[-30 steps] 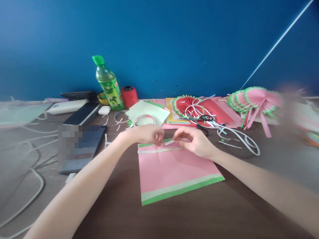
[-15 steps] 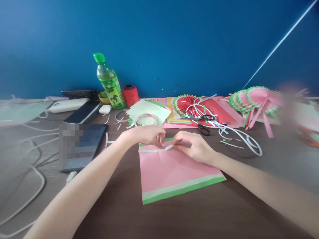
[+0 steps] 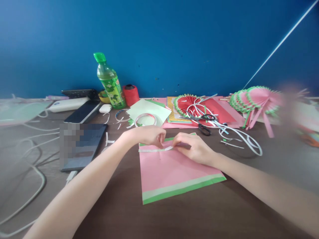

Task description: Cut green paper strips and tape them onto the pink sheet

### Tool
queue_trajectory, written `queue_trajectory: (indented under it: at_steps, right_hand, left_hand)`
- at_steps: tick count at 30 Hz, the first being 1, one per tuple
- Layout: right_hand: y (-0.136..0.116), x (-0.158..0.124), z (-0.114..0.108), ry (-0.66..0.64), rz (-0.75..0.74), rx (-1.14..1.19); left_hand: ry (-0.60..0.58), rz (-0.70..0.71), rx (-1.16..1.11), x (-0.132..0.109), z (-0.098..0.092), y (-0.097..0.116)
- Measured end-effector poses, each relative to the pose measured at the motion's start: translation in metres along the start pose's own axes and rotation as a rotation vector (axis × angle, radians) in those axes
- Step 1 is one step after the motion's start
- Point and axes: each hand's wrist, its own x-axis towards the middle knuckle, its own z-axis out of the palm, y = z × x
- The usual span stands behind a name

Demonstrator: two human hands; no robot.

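A pink sheet of paper (image 3: pixel 171 166) with light green and green bands along its near and far edges lies flat on the dark table. Across its far part runs a pale strip of tape (image 3: pixel 152 150); a narrow white strip (image 3: pixel 169 148) lifts a little from it. My right hand (image 3: pixel 194 146) pinches the right end of this white strip between thumb and fingertips. Just left of it, my left hand (image 3: pixel 149 136) is closed, fingers curled and fingertips down at the strip; whatever is between them is hidden.
Behind the hands are a roll of tape (image 3: pixel 145 120), light green paper (image 3: pixel 159 111), black scissors (image 3: pixel 204 129), white cords (image 3: pixel 249 142) and folded paper fans (image 3: pixel 260 99). A green bottle (image 3: pixel 111 86) and red thread spool (image 3: pixel 131 95) stand near the blue wall. A tablet (image 3: pixel 87 146) lies left.
Almost nothing differs. The raised white strip has dropped slightly lower near my right fingertips; both hands and the pink paper stay in nearly the same place.
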Motion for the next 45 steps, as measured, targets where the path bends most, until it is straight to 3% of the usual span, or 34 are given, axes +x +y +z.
queue_trajectory:
  at_steps: [33, 45]
  right_hand:
    - [0.0045, -0.0001, 0.0031, -0.01, -0.03, -0.026]
    - [0.002, -0.0001, 0.0019, -0.015, -0.04, -0.026]
  left_hand:
    - [-0.027, -0.017, -0.004, 0.0003, -0.0012, 0.0025]
    - [0.029, -0.018, 0.002, 0.0039, 0.0068, 0.0048]
